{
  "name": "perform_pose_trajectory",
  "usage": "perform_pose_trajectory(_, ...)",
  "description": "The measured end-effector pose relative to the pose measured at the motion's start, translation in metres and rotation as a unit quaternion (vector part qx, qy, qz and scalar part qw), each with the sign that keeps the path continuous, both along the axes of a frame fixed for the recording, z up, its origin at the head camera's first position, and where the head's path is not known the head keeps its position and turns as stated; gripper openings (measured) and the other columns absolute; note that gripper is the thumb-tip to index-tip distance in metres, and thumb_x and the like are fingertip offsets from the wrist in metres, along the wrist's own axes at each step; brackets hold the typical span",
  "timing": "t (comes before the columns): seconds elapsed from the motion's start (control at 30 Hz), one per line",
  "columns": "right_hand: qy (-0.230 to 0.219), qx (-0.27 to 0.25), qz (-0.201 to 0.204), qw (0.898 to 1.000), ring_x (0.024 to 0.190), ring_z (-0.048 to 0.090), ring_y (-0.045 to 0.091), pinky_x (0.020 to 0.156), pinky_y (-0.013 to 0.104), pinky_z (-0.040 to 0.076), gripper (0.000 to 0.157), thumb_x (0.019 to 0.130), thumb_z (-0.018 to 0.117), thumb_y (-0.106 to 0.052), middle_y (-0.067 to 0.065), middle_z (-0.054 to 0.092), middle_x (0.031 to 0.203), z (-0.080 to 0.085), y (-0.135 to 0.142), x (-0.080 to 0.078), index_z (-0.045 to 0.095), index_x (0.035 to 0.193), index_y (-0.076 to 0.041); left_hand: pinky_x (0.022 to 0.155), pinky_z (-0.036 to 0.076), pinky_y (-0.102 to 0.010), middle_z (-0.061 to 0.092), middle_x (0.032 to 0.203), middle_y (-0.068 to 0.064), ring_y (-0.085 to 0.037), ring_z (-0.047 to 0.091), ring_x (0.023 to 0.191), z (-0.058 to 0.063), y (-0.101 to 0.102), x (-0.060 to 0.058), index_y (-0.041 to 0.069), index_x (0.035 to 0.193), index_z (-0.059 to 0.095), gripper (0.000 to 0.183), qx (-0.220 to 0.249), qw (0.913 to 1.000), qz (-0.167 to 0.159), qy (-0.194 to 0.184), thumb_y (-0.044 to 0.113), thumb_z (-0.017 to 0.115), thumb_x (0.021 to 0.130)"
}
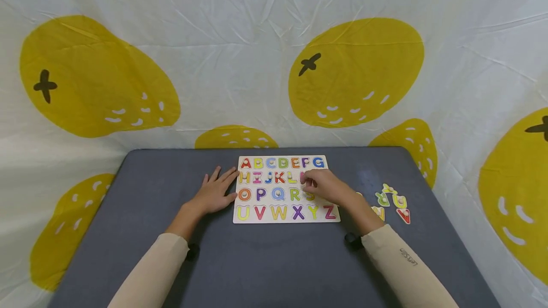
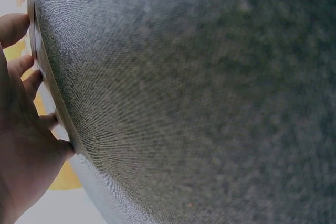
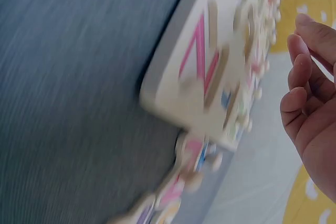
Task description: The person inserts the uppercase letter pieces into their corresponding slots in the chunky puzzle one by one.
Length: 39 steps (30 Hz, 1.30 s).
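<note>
A pale wooden alphabet puzzle board with rows of coloured knobbed letters lies on the dark table. My left hand rests flat with spread fingers beside it, and in the left wrist view the fingertips meet the board's edge. Over the right side of the board hovers my right hand, its fingertips beside the pink letter M. In the right wrist view its fingers are curled and close together, with no letter showing between them; I cannot tell whether a small knob is pinched there.
Several loose letter pieces, including a red one and a green one, lie on the table right of the board, near my right forearm. A white curtain with yellow fruit shapes hangs behind the dark table.
</note>
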State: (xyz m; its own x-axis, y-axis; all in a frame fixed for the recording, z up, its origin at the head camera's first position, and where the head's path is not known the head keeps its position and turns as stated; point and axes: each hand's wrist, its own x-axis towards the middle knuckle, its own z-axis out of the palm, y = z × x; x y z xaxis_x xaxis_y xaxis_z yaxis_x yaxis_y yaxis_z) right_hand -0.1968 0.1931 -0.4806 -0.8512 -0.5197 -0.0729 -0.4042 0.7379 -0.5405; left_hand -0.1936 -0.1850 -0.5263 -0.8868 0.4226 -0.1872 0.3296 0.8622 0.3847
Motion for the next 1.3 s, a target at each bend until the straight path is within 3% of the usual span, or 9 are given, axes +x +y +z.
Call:
perform_pose_trajectory(0.27, -0.003, -0.006, -0.076, 0.997, 0.076, 0.056, 0.010, 0.070, 0.029, 0.050, 0.015, 0.095, 0.075, -0.014, -0.004, 0.066, 0.086, -0.001, 0.056, 0.008, 0.074, 0.109, -0.007, 0.119, 0.009, -0.077, 0.024, 0.173, -0.005, -0.047, 0.009, 0.159, -0.002, -0.001, 0.000, 0.020, 0.166, 0.027, 0.073, 0.001, 1.0000, -0.002, -0.001, 0.043, 0.056, 0.103)
perform_pose_trajectory(0.53, 0.011, 0.003, -0.117, 0.993, 0.076, 0.058, 0.011, 0.069, 0.026, 0.052, 0.010, 0.096, 0.074, -0.014, -0.004, 0.068, 0.086, 0.000, 0.117, 0.019, 0.075, 0.105, -0.010, 0.119, 0.009, -0.076, 0.022, 0.173, -0.002, -0.046, 0.008, 0.159, -0.007, -0.001, 0.000, 0.021, 0.166, 0.026, 0.073, -0.002, 1.0000, -0.003, 0.000, 0.046, 0.055, 0.103)
perform_pose_trajectory(0.97, 0.005, 0.021, -0.129, 0.991, 0.076, 0.058, 0.003, 0.067, 0.024, 0.052, 0.012, 0.095, 0.076, -0.016, -0.005, 0.070, 0.087, 0.001, 0.186, 0.042, 0.077, 0.105, -0.010, 0.119, 0.008, -0.076, 0.023, 0.173, -0.002, -0.046, 0.008, 0.159, -0.005, 0.000, 0.000, 0.021, 0.166, 0.027, 0.073, 0.001, 1.0000, 0.000, -0.003, 0.044, 0.056, 0.103)
perform_pose_trajectory(1.1, 0.012, 0.038, -0.137, 0.990, 0.072, 0.056, 0.002, 0.066, 0.024, 0.050, 0.010, 0.094, 0.076, -0.017, -0.006, 0.069, 0.084, -0.001, 0.198, 0.048, 0.077, 0.102, -0.012, 0.119, 0.008, -0.077, 0.023, 0.173, -0.004, -0.046, 0.007, 0.159, -0.006, 0.000, -0.002, 0.020, 0.166, 0.027, 0.073, 0.003, 1.0000, 0.000, -0.004, 0.043, 0.055, 0.103)
perform_pose_trajectory(1.3, -0.013, 0.054, -0.150, 0.987, 0.069, 0.051, 0.003, 0.062, 0.024, 0.046, 0.009, 0.093, 0.078, -0.022, -0.007, 0.064, 0.080, -0.008, 0.209, 0.052, 0.075, 0.098, -0.015, 0.119, 0.008, -0.076, 0.023, 0.173, -0.002, -0.046, 0.007, 0.159, -0.005, 0.000, -0.002, 0.022, 0.166, 0.026, 0.074, -0.001, 1.0000, 0.003, -0.002, 0.044, 0.055, 0.102)
